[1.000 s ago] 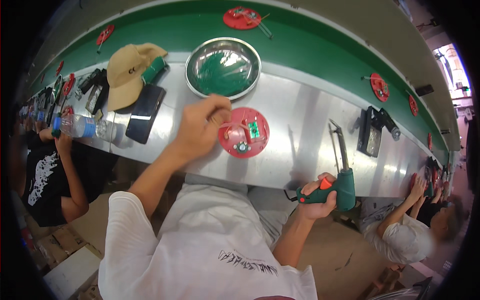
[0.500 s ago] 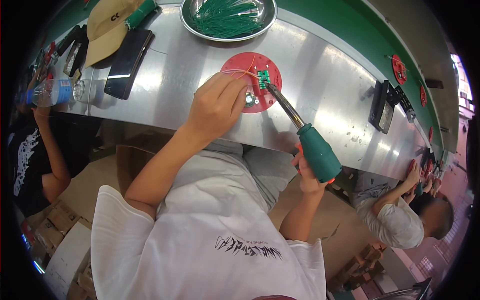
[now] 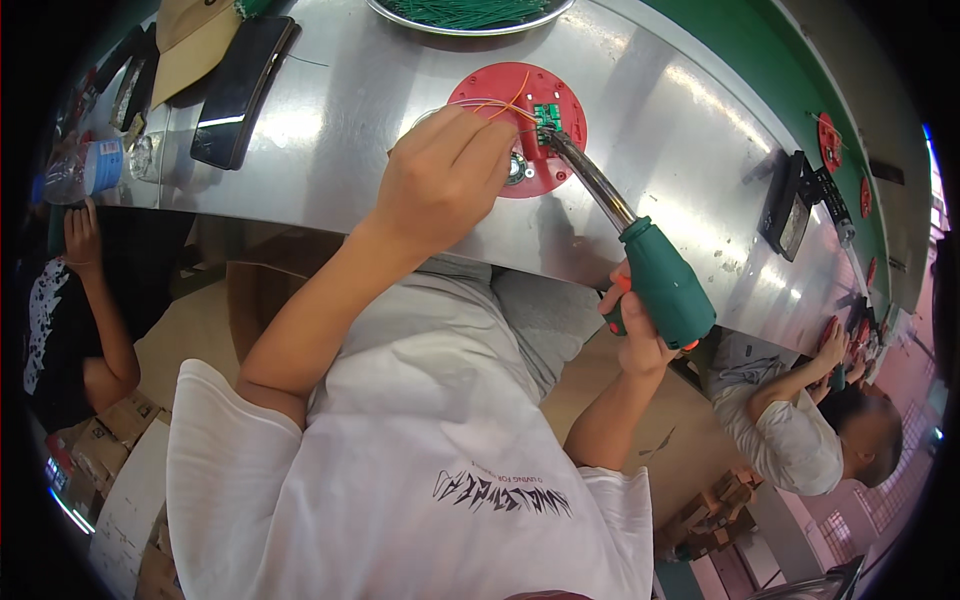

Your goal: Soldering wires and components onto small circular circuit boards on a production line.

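Observation:
A round red plastic disc [image 3: 555, 178] lies on the metal bench with a small green circuit board [image 3: 546, 115] on it. Orange and purple wires [image 3: 490, 103] run across the disc to that board. At the disc's left side my left hand [image 3: 445, 175] is closed in a pinch on a thin wire whose end reaches toward the board. My right hand [image 3: 640, 325] grips the green handle of a soldering gun [image 3: 668, 280], below and to the right of the disc. The gun's dark metal tip touches or nearly touches the board's lower edge.
A metal bowl [image 3: 480, 30] of green wires stands at the far side. To the left are a black phone [image 3: 240, 95], a tan cap [image 3: 190, 50] and a plastic bottle [image 3: 85, 170]. A black tray [image 3: 790, 210] lies to the right. Co-workers sit on both sides.
The view has shifted, so the bench, bowl and disc sit higher in the picture. Both hands keep their holds, and the soldering tip stays at the board.

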### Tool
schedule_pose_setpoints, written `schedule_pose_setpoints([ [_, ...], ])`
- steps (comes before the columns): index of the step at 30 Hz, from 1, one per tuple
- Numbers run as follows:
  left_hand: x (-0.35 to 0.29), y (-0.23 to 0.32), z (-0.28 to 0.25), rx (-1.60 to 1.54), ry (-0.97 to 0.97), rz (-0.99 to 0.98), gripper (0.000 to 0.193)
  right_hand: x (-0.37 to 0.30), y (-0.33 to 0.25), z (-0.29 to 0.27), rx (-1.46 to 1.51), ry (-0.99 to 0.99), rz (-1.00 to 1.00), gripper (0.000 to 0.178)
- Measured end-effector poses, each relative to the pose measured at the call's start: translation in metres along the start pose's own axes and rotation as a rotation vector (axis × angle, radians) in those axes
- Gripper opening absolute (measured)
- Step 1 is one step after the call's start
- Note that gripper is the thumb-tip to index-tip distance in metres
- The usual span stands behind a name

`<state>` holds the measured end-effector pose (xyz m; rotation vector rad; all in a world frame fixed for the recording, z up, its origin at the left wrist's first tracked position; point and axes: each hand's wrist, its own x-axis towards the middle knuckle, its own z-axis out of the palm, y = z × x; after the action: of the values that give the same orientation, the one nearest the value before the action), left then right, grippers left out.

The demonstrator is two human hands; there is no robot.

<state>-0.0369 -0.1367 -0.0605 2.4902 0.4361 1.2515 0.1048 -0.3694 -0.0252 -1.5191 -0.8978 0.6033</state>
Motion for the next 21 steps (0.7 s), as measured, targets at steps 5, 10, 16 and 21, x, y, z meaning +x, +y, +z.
schedule_pose_setpoints([
  [5, 0.003, 0.003, -0.003, -0.003, 0.013, -0.001, 0.018, 0.000, -0.001, -0.010, 0.041, -0.033, 0.141, 0.036],
  [10, -0.001, 0.005, -0.001, 0.004, 0.003, -0.007, 0.017, -0.002, 0.002, -0.002, 0.191, 0.083, 0.088, 0.043],
  [16, 0.001, 0.005, -0.002, 0.004, -0.014, -0.007, 0.016, -0.001, 0.011, -0.010, 0.196, 0.150, 0.000, 0.055],
  [21, 0.001, 0.005, -0.001, 0.010, -0.027, -0.025, 0.015, 0.000, 0.013, -0.010, 0.140, 0.166, 0.000, 0.056],
])
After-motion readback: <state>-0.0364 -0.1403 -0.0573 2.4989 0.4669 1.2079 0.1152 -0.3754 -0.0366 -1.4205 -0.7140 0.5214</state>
